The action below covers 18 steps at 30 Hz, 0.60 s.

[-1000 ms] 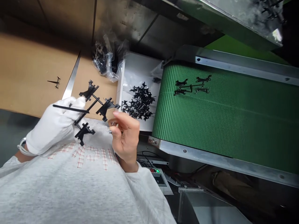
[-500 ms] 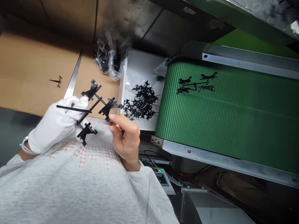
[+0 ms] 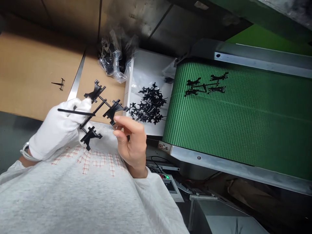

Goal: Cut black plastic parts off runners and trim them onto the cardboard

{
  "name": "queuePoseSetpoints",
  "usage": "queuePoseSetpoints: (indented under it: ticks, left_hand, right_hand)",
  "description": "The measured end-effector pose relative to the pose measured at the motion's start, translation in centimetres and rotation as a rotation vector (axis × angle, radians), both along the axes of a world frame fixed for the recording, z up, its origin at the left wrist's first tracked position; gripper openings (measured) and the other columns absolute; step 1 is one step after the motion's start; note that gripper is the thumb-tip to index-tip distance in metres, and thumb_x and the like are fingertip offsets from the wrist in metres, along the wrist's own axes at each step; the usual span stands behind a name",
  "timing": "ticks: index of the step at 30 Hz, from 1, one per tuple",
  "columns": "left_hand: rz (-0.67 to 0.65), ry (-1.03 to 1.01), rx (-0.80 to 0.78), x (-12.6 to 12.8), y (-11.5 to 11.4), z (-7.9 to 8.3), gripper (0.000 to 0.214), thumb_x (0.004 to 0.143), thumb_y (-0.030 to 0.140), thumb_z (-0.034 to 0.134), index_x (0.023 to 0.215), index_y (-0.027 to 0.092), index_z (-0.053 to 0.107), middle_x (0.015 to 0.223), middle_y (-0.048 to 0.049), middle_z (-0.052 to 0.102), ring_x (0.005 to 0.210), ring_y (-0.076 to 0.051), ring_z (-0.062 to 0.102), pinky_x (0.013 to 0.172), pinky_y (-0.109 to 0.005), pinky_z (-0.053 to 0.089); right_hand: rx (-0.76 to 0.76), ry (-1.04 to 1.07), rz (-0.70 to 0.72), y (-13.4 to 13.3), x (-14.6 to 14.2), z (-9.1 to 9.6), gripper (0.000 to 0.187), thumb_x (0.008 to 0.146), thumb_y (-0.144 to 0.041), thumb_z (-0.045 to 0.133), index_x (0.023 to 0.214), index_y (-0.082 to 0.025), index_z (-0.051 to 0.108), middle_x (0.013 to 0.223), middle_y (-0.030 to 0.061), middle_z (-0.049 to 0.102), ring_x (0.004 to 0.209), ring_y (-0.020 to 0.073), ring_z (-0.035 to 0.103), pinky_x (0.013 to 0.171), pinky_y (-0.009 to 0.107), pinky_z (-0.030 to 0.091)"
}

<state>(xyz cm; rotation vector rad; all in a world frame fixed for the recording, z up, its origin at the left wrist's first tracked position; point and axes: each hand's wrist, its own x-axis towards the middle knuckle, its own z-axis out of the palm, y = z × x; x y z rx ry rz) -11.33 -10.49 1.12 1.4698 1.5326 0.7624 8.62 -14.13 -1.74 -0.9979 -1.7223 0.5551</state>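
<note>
My left hand [image 3: 57, 125], in a white glove, is closed on a black plastic sprue [image 3: 98, 107] with moulded bracket-like parts. Three of these parts show, at its top, right and bottom; the glove covers the left side. A long thin black stem points left across the glove. My right hand [image 3: 133, 139] is bare, its thumb and forefinger bent around the lower end of the right-hand part. The forefinger touches that part; the exact grip between the fingertips is partly hidden. Both hands are in front of my chest.
A white tray [image 3: 146, 60] holds a pile of black sprues [image 3: 151, 104]. Another sprue [image 3: 204, 86] lies on the green conveyor belt [image 3: 219, 130]. A clear plastic bag [image 3: 117, 60], steel ruler [image 3: 78, 76] and small black runner [image 3: 59, 84] are on the brown board [image 3: 31, 65]. Below sits a control box [image 3: 172, 188].
Both hands and the held sprue stay almost still. The view has shifted slightly, so the conveyor sits a little further right.
</note>
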Motion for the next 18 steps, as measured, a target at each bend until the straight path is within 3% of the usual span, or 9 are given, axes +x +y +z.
queuePoseSetpoints:
  ticks: [2, 6, 11, 18]
  left_hand:
    - [-0.018, 0.058, -0.033, 0.5, 0.1, 0.6, 0.015, 0.084, 0.038, 0.063, 0.082, 0.025, 0.071, 0.075, -0.0006, 0.065, 0.072, -0.016, 0.059, 0.065, -0.027, 0.046]
    - [0.024, 0.055, -0.123, 1.2, 0.1, 1.5, 0.038, 0.09, 0.05, 0.055, 0.063, 0.023, 0.055, 0.062, 0.0024, 0.053, 0.058, -0.011, 0.049, 0.054, -0.024, 0.04]
    - [0.072, -0.004, -0.064, 1.9, 0.1, 1.8, 0.036, 0.094, 0.044, 0.054, 0.065, 0.022, 0.056, 0.057, 0.0053, 0.056, 0.048, -0.007, 0.048, 0.049, -0.018, 0.042]
    - [0.163, -0.196, -0.112, 3.0, 0.3, 1.7, 0.033, 0.094, 0.033, 0.059, 0.063, 0.022, 0.05, 0.05, 0.0081, 0.059, 0.037, -0.005, 0.053, 0.035, -0.015, 0.038]
  right_hand:
    - [0.017, -0.024, -0.009, 0.2, 0.0, 0.0, 0.031, 0.106, -0.032, 0.049, 0.137, -0.032, 0.052, 0.088, -0.0018, 0.071, 0.064, 0.0149, 0.066, 0.056, 0.03, 0.057]
    - [0.041, -0.008, -0.048, 0.6, 0.3, -0.2, 0.026, 0.107, -0.031, 0.048, 0.132, -0.032, 0.055, 0.088, -0.0018, 0.071, 0.065, 0.0146, 0.067, 0.054, 0.03, 0.055]
    - [-0.006, 0.063, -0.067, 0.1, 0.4, -0.5, 0.027, 0.107, -0.032, 0.049, 0.134, -0.03, 0.054, 0.101, 0.0007, 0.072, 0.072, 0.0128, 0.07, 0.06, 0.028, 0.06]
    - [-0.021, 0.006, 0.114, -0.4, -0.1, -1.0, 0.023, 0.107, -0.029, 0.049, 0.129, -0.024, 0.053, 0.089, -0.0005, 0.071, 0.073, 0.0123, 0.07, 0.061, 0.025, 0.06]
